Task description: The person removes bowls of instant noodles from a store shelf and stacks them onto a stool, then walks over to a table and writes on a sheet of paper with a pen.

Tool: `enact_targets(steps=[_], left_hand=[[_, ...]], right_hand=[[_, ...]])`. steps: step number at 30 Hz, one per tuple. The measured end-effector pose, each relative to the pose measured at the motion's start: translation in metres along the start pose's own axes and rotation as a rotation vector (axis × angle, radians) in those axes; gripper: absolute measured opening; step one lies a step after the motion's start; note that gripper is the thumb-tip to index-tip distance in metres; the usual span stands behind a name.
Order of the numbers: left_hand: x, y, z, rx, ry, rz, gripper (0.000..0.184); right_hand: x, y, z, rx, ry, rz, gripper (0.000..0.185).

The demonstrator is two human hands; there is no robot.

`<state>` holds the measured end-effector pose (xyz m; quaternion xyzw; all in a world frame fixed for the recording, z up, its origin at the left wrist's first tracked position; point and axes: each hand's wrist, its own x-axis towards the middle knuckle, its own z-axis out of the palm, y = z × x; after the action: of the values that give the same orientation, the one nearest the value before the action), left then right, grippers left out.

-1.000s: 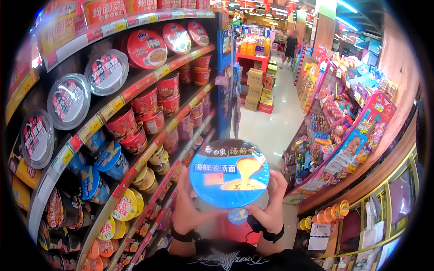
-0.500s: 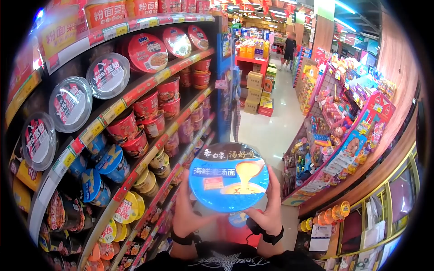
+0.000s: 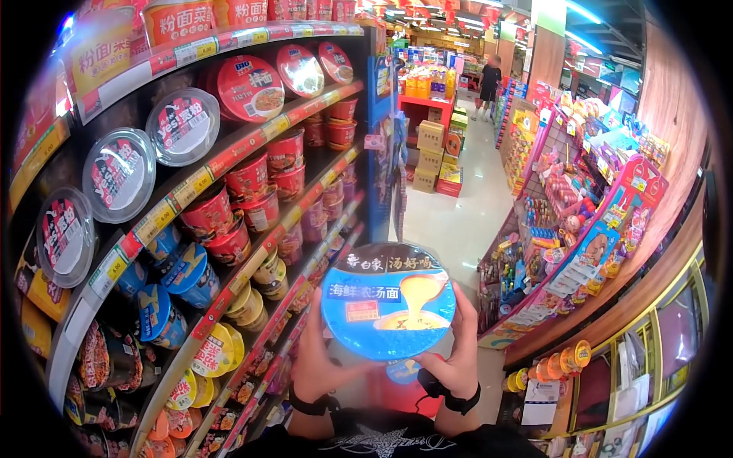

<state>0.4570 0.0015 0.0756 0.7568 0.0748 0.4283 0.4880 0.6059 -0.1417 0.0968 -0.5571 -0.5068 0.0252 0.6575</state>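
Turned lid-on, the blue instant-noodle bowl hides its own underside and partly covers the left hand and right hand. At six o'clock, it overlaps a small blue lid; the red object around that is too obscured to name, and the lower edge crops the black shirt. Towards eleven, the upper edge trims orange-labelled cups. At one, a distant person's head is blurred. At three, the rack's small packets blend indistinguishably.

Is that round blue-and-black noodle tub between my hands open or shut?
Shut: the round blue-and-black noodle tub has its printed lid across the top, no lifted edge showing.
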Motion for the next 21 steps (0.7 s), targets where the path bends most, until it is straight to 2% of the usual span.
enact_targets(steps=[21], left_hand=[[0.0018, -0.0022, 0.0020, 0.059, -0.011, 0.022, 0.128]], right_hand=[[-0.0008, 0.0052, -0.0029, 0.010, 0.022, 0.010, 0.091]])
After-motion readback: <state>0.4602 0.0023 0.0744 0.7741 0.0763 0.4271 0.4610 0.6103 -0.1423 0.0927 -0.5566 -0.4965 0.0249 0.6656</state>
